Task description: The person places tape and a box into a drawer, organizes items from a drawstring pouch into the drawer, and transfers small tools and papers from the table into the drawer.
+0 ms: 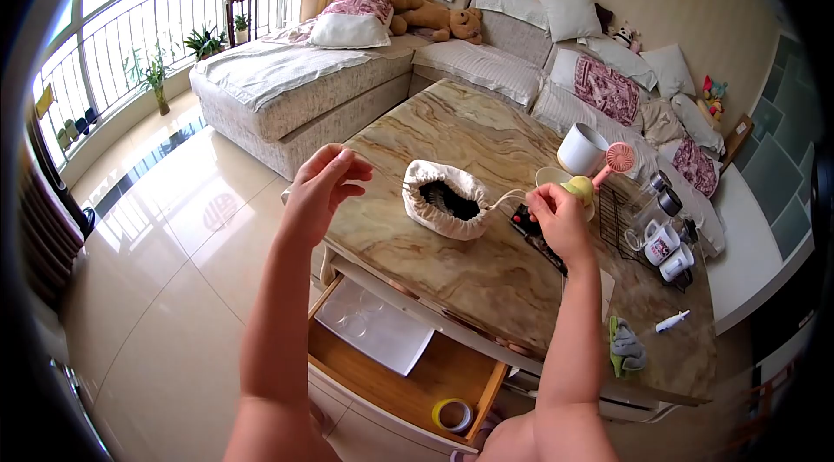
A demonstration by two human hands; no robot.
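Note:
A cream cloth drawstring pouch [470, 225] lies on the marble-patterned table, its mouth gathered but partly open. Something black [441, 199] shows inside; its kind is hard to make out. My right hand [563, 223] is closed in a pinch on the pale drawstring [511, 195], which runs taut from the pouch's right side. To the left of the pouch, my left hand [326, 188] is raised with thumb and forefinger pinched together. A thin cord seems to stretch from the pouch toward it. Both hands are apart from the pouch cloth.
Below the tabletop [486, 279], an open drawer [382, 392] holds a white tray [373, 323] and a tape roll [453, 415]. To the right are a pink fan [618, 158], a white canister [582, 149], a black rack [621, 227], mugs [662, 243] and a grey-green cloth [626, 347].

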